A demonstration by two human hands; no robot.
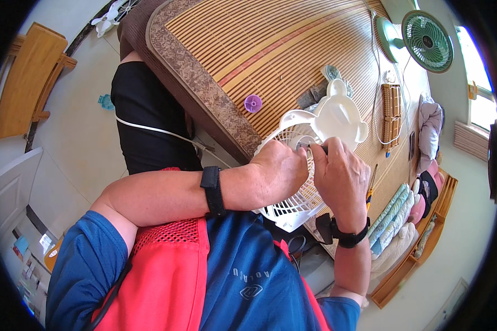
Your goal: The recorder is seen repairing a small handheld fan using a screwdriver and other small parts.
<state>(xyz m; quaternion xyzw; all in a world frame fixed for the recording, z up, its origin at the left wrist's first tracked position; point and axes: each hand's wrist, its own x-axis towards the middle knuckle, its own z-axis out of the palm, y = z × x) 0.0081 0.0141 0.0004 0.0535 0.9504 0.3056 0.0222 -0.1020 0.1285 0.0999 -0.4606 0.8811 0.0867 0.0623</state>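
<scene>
Curled close together, the person's left hand [281, 172] and right hand [341, 175] are over a white fan grille [299, 202] near the slatted mat [243, 49]; what each pinches cannot be told; a purple cap [253, 103] lies farther left

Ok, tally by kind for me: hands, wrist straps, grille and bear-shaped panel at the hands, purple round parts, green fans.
Left hand and right hand: 2
Black wrist straps: 2
White grille: 1
White bear-shaped panel: 1
Purple round part: 1
Green fan: 1
Total: 8
</scene>
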